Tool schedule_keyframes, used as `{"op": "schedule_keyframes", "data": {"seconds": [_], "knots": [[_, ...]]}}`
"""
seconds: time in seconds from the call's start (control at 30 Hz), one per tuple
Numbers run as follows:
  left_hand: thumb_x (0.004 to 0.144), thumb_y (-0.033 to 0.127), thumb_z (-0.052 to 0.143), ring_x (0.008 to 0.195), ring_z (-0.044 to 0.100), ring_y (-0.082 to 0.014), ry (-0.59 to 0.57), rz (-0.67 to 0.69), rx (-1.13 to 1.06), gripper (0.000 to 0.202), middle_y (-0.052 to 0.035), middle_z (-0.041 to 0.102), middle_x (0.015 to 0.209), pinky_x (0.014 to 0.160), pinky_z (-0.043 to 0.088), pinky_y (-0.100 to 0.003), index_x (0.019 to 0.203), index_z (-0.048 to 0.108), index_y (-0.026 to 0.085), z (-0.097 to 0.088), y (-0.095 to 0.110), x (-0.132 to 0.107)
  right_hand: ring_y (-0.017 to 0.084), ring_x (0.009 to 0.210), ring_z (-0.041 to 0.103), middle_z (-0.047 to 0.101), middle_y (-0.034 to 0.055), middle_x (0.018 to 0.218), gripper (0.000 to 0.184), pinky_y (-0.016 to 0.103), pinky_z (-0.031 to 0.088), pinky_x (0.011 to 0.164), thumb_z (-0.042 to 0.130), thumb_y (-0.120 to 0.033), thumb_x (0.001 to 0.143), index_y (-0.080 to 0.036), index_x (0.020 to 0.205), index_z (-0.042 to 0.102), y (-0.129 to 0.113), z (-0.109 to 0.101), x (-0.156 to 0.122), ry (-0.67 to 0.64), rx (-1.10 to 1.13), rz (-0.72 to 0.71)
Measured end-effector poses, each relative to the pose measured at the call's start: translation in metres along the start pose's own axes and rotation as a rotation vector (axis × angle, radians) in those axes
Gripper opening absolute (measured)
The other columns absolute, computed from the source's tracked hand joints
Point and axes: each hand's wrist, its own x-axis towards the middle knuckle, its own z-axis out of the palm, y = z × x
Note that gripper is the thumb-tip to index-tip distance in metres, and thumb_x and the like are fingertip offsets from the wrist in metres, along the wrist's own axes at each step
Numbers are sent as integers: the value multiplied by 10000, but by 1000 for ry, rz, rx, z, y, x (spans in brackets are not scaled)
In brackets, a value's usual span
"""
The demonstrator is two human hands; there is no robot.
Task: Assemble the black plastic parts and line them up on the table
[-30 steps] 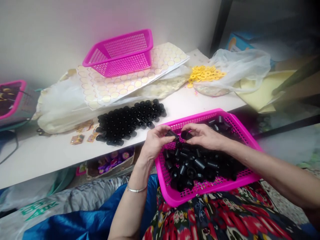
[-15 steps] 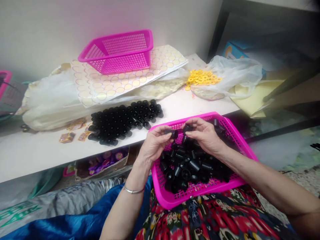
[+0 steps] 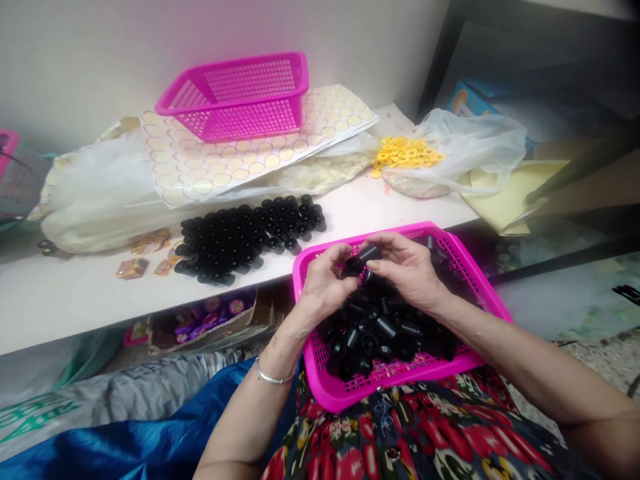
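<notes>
At the far left edge a pink basket (image 3: 10,167) is cut off by the frame, and beside it a clear plastic bag (image 3: 100,193) lies on the white shelf (image 3: 75,300). A sheet of round cream stickers (image 3: 250,153) rests on the bag, with an empty pink mesh basket (image 3: 235,97) standing on the sheet. In front of these, a tight cluster of upright black plastic caps (image 3: 250,233) sits on the shelf, and a few small foil wrappers (image 3: 145,257) lie just to its left. Lower down, the left hand (image 3: 325,287) pinches a small black cap (image 3: 354,265) between thumb and fingertips over the pink basket on the lap (image 3: 330,393), which holds a loose heap of black caps (image 3: 385,327). The right hand (image 3: 407,267) grips a black cylindrical piece (image 3: 369,252) in its fingertips, touching the cap in the left hand. Further right on the shelf, yellow rings (image 3: 405,152) spill from another plastic bag (image 3: 475,147).
</notes>
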Motion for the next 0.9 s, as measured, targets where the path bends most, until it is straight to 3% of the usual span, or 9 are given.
{"op": "schedule_keyframes", "data": {"seconds": [0.6,0.7,0.77,0.83,0.9], "knots": [[589,89,693,879,575,-147,19,-9,-12,477,-56,612,959,794,460,-249,1052,588,120,-3,-7,0,131,881,599,628,41,940,330,291,493,862,712,-196,665,-140,969,595,1,-6,1,-35,-196,-41],[609,121,718,870,571,-142,1,25,-40,440,-55,606,948,791,460,-244,1028,581,124,-1,-8,0,143,897,613,646,50,983,313,299,503,864,693,-214,712,-140,1007,622,0,-5,1,-97,-348,-100],[618,158,741,857,562,-134,2,77,-45,423,-54,599,936,774,458,-230,1008,581,125,0,-8,0,151,990,603,633,74,1078,317,300,479,937,660,-233,767,-122,1062,630,0,-4,1,-171,-506,-215],[634,188,747,848,553,-130,13,119,-13,412,-53,599,934,745,453,-216,1010,589,130,1,-7,1,178,1175,521,548,113,1251,438,313,408,1047,631,-311,807,-95,1185,585,-1,-4,1,-314,-645,-309],[646,203,747,857,555,-131,41,115,13,411,-56,605,957,733,451,-211,1024,600,135,-2,-4,1,215,1330,362,380,149,1410,657,357,315,1123,589,-431,827,-60,1350,444,-2,-5,3,-486,-716,-284]]}}
